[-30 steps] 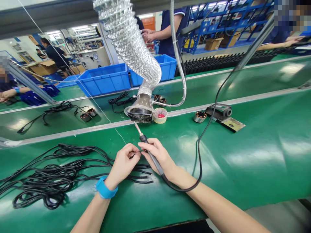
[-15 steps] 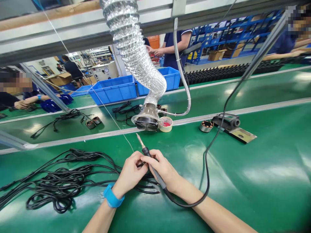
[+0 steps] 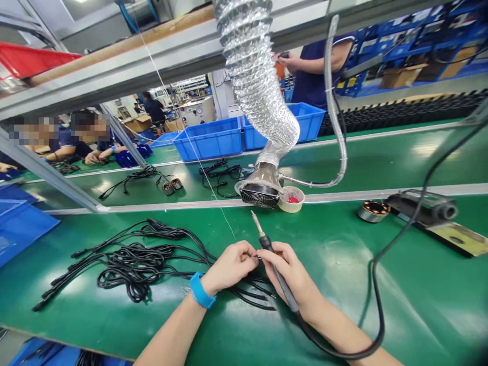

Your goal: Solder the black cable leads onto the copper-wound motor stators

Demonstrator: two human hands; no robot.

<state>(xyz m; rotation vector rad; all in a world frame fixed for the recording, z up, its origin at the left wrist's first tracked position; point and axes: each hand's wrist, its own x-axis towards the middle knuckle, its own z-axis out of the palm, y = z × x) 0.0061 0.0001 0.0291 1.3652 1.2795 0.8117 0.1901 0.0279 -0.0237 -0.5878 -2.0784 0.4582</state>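
My right hand [image 3: 295,279] is wrapped around a soldering iron [image 3: 284,287], its bare metal tip pointing up and away from me. Close beside it, my left hand [image 3: 233,265], with a blue wristband [image 3: 202,291], is pinched on the end of a black cable; the fingertips mostly cover that end. The fingertips of both hands nearly meet there. Several black cables [image 3: 133,269] lie bundled on the green bench to the left, their cut ends [image 3: 263,300] reaching under my hands.
A fume extractor hood [image 3: 263,185] on a silver duct [image 3: 259,86] hangs ahead. Beside it sits a tape roll [image 3: 292,199] with red stuff inside. To the right are a copper-wound stator [image 3: 373,211] and an iron holder [image 3: 430,208]. Blue bins [image 3: 209,140] and co-workers are beyond.
The view has swung left, so the bench things appear further right. My hands remain close together, the soldering iron still in my right hand; the fingers have shifted slightly at the cable end.
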